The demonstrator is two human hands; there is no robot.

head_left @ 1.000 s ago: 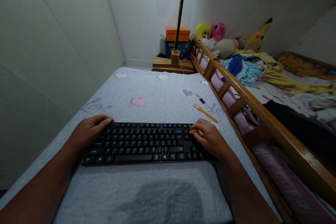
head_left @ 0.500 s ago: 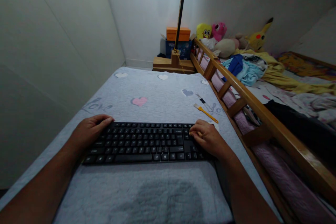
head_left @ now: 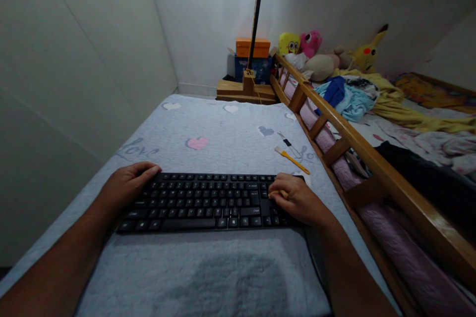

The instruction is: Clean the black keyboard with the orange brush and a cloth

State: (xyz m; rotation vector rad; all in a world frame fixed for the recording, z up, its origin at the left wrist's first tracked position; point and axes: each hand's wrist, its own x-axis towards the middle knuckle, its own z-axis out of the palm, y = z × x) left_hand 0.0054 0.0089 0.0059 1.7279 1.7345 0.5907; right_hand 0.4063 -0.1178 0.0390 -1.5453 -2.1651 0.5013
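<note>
A black keyboard (head_left: 208, 203) lies flat on the pale blue quilted cover (head_left: 167, 267). My left hand (head_left: 128, 183) grips the keyboard's left end, thumb along its top edge. Over the right part of the keys is my right hand (head_left: 293, 195), fingers curled and pinched on a small yellowish-orange thing (head_left: 279, 192), mostly hidden by the fingers. Beyond the right hand, a brush with a yellow handle (head_left: 295, 161) lies on the cover, and just past it a thin metal tool with a black middle (head_left: 286, 142).
A wooden bed rail (head_left: 345, 133) runs along the right side, with clothes (head_left: 349, 99) and plush toys (head_left: 289, 43) behind it. At the far end stand a wooden base (head_left: 232, 90) with a dark pole (head_left: 256, 15) and an orange box (head_left: 253, 47). A wall rises at left.
My right hand has shifted slightly down over the keys, toward me. My left hand and the keyboard look unmoved.
</note>
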